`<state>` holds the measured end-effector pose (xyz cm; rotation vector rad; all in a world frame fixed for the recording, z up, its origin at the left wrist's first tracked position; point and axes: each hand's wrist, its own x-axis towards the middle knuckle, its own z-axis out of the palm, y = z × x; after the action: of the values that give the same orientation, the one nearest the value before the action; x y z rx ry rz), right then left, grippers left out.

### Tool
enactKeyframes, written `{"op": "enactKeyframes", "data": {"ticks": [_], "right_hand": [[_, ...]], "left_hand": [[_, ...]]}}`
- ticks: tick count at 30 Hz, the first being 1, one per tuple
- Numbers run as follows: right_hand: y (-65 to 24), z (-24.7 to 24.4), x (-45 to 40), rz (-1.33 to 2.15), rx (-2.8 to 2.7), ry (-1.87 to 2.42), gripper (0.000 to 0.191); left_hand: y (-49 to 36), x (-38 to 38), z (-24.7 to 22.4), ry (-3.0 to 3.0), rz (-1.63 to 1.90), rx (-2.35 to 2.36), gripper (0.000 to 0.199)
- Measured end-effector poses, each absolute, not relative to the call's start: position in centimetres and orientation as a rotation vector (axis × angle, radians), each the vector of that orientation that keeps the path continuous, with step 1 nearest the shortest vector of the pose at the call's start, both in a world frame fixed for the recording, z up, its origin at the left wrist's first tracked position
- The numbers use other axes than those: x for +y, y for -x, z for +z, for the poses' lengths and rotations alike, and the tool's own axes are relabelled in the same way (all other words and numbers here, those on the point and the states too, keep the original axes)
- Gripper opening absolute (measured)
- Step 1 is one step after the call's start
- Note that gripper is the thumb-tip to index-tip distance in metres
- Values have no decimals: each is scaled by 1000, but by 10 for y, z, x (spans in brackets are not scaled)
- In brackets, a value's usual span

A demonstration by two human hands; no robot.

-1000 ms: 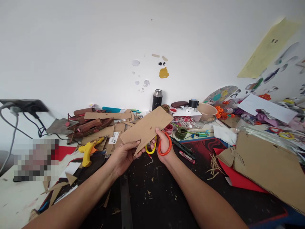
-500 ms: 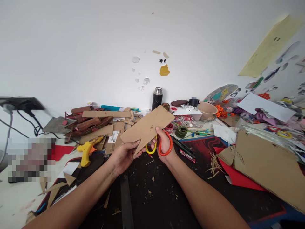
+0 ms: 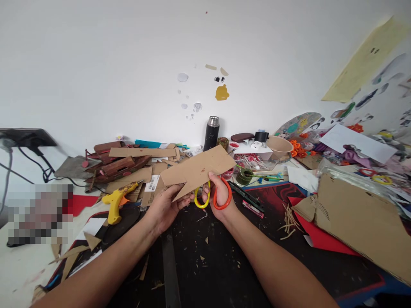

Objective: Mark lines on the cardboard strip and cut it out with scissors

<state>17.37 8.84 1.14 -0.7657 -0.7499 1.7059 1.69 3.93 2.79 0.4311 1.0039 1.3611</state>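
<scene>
A brown cardboard piece (image 3: 201, 167) with a notch in its lower left edge is held up over the dark mat. My left hand (image 3: 167, 208) grips its lower left end, thumb on top and fingers beneath. At the piece's lower right, my right hand (image 3: 220, 194) pinches the edge with the thumb on its face. Scissors with one yellow and one red handle loop (image 3: 227, 201) hang at my right hand, the red loop around the base of the thumb. Their blades are hidden behind the cardboard.
A yellow glue gun (image 3: 115, 203) lies left, before a brown model boat (image 3: 118, 169) and cardboard scraps. A black flask (image 3: 212, 133) stands by the wall. A black cutter (image 3: 245, 194) lies right of my hands, and a large cardboard sheet (image 3: 359, 226) lies far right.
The cardboard piece has turned slightly flatter, and its left end has shifted a little left. My left hand's fingers have loosened and spread somewhat beneath it.
</scene>
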Motion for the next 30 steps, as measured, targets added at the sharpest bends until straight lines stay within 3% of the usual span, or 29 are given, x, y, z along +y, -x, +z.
{"op": "enactKeyframes", "data": {"ticks": [6, 20, 30], "right_hand": [[-177, 14, 92, 1676, -693, 739, 42], [-178, 16, 95, 1643, -774, 738, 50], [-173, 17, 89, 1653, -833, 715, 51]], "left_hand": [[-11, 40, 30, -671, 1319, 993, 22], [-15, 35, 40, -645, 1278, 991, 46], [-19, 33, 38, -457, 1355, 1069, 35]]}}
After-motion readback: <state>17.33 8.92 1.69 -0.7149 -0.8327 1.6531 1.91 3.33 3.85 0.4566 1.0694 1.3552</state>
